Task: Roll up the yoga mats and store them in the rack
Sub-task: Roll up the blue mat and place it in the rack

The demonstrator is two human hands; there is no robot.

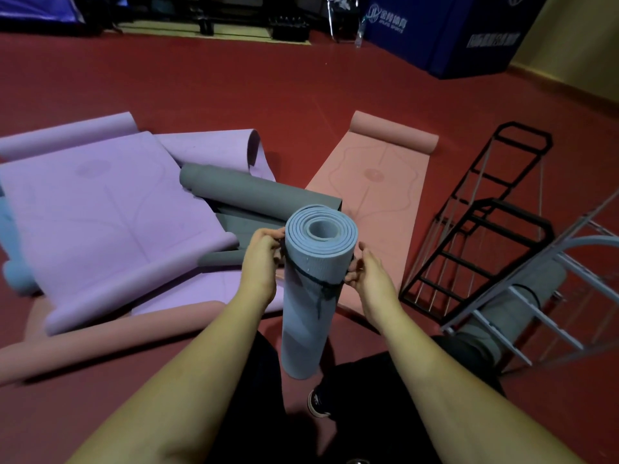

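The blue rolled mat (316, 289) stands nearly upright between the knees, near the middle of the view, its lower end down by the shoe. The left hand (263, 259) curls around its left side just below the top. The right hand (368, 272) pinches at the dark strap (318, 279) that circles the roll a little below the top.

The step in hand looks like cinching that strap. To do it well, I would keep the left hand squeezing the roll so the coils stay tight (the spiral at the top is already even). The right hand should pull the strap snug and level, then tuck away the loose tail that hangs down the front.

The black rack (475, 226) stands empty on the right, and beyond it a grey rack (549, 306) already holds a grey roll.

On the far blue pad (445, 31), white lettering appears to read "SPORTS" under some characters; the rest is too small to read.
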